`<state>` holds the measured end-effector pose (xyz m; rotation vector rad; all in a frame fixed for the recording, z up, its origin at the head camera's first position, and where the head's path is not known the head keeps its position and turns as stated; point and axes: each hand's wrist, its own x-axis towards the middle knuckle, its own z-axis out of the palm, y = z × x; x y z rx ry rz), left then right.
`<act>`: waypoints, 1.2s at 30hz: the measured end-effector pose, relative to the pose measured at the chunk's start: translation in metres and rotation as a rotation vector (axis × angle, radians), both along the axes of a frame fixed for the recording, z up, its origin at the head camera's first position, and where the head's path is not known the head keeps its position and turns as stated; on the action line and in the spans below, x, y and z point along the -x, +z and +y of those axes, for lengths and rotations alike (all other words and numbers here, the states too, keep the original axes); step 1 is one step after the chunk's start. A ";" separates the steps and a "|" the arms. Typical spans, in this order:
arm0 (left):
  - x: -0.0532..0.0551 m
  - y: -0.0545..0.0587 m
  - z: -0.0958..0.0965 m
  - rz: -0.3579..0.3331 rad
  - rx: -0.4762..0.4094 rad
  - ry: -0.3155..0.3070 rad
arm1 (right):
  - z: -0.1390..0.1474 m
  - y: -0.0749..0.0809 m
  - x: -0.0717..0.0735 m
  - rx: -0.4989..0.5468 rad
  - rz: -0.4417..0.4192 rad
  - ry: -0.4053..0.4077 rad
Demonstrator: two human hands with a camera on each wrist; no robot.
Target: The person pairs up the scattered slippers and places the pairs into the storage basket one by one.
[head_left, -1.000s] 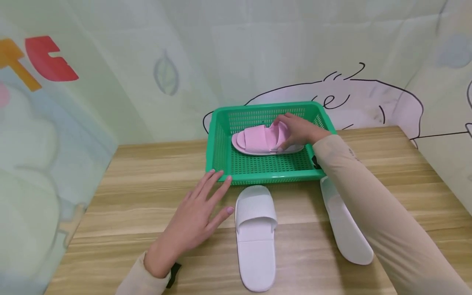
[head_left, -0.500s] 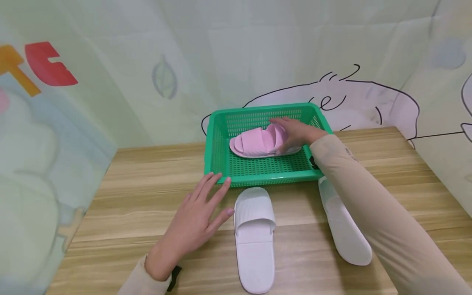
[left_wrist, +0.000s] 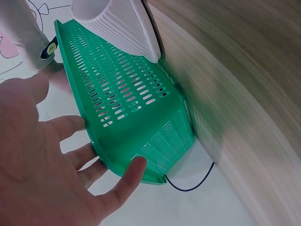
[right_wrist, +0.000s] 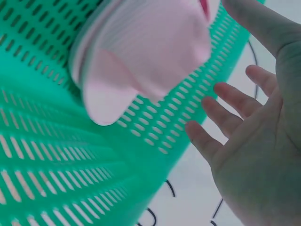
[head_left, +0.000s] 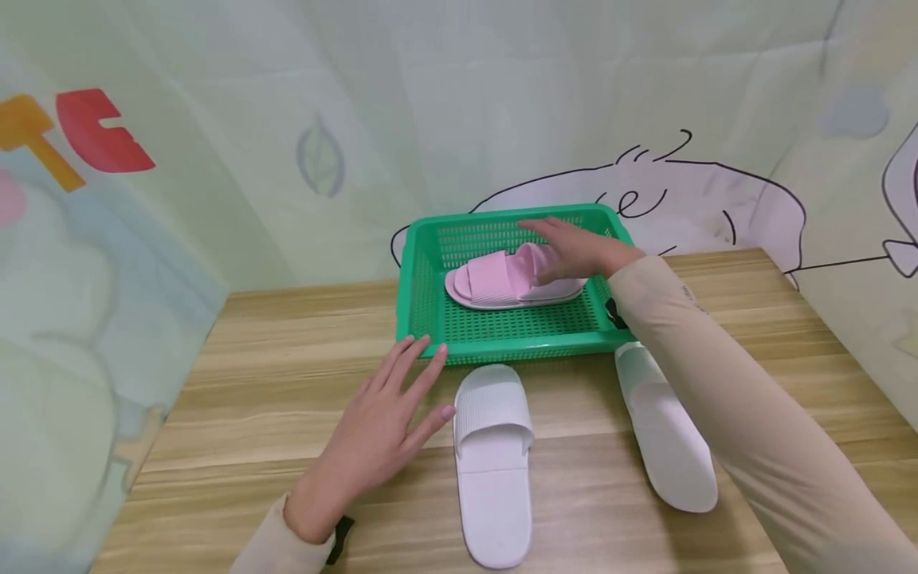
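Note:
A pair of pink slippers (head_left: 490, 277), one nested in the other, lies lengthwise in a green plastic basket (head_left: 531, 347). Above their right end hovers my right hand (head_left: 579, 250), its fingers spread and holding nothing. The right wrist view shows those fingers apart from the pink slippers (right_wrist: 155, 47). My left hand (head_left: 376, 430) is at the basket's front left corner, fingers extended. In the left wrist view its fingertips reach the rim of the basket (left_wrist: 89, 132); whether all of them touch is unclear.
A white slipper (head_left: 495, 502) lies on the wooden table (head_left: 301, 335) in front of the basket, toe toward it. Another white slipper (head_left: 674, 450) lies to the right, partly hidden under my right sleeve (head_left: 739, 406). A printed cloth backdrop (head_left: 373, 104) stands behind the basket.
My right hand has let go of the pink slippers; its fingers have spread and risen slightly off them. The left hand keeps its place. The view has shifted a little.

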<state>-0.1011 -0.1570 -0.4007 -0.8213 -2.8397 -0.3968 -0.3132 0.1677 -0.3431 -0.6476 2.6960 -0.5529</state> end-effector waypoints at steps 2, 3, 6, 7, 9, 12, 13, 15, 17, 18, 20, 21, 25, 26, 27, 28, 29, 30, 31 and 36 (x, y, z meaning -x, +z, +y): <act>0.000 0.000 0.000 0.000 0.001 0.002 | 0.000 0.006 -0.001 0.004 0.010 0.017; 0.000 0.000 0.000 0.001 0.002 0.003 | 0.001 0.009 -0.002 0.007 0.015 0.023; 0.000 0.001 -0.001 -0.002 0.003 0.005 | 0.001 0.021 -0.005 0.018 0.046 0.044; 0.000 0.001 -0.001 -0.003 0.003 0.006 | 0.001 0.025 -0.006 0.022 0.057 0.048; 0.000 0.001 -0.001 -0.002 0.005 0.009 | 0.000 0.032 -0.009 0.019 0.080 0.051; 0.000 0.001 0.000 0.001 0.008 0.018 | 0.000 0.040 -0.016 0.017 0.114 0.071; 0.000 0.001 0.001 0.003 0.010 0.022 | 0.001 0.043 -0.020 0.019 0.125 0.077; 0.000 0.000 0.002 0.005 0.015 0.029 | 0.002 0.046 -0.029 0.028 0.143 0.098; -0.001 0.000 0.003 0.009 0.018 0.037 | 0.005 0.048 -0.040 0.039 0.157 0.116; -0.001 0.000 0.004 0.010 0.020 0.041 | 0.006 0.048 -0.046 0.044 0.165 0.125; -0.002 -0.001 0.005 0.013 0.023 0.046 | 0.010 0.048 -0.059 0.049 0.185 0.138; -0.002 -0.001 0.005 0.018 0.023 0.047 | 0.012 0.047 -0.066 0.050 0.195 0.139; -0.003 0.000 0.006 0.037 0.006 0.044 | 0.021 0.037 -0.094 0.049 0.214 0.131; -0.004 0.000 0.007 0.042 0.001 0.044 | 0.023 0.033 -0.101 0.046 0.217 0.133; -0.004 0.001 0.007 0.044 -0.004 0.043 | 0.024 0.028 -0.108 0.045 0.222 0.138; -0.004 0.001 0.007 0.045 -0.008 0.043 | 0.025 0.023 -0.115 0.045 0.227 0.141; -0.004 0.001 0.007 0.047 -0.010 0.043 | 0.026 0.018 -0.122 0.044 0.231 0.144; -0.004 0.002 0.008 0.046 -0.009 0.045 | 0.027 0.012 -0.127 0.046 0.239 0.148; -0.004 0.002 0.008 0.045 -0.011 0.045 | 0.027 0.007 -0.133 0.052 0.248 0.150; -0.004 0.003 0.009 0.039 -0.013 0.050 | 0.029 -0.007 -0.150 0.071 0.272 0.117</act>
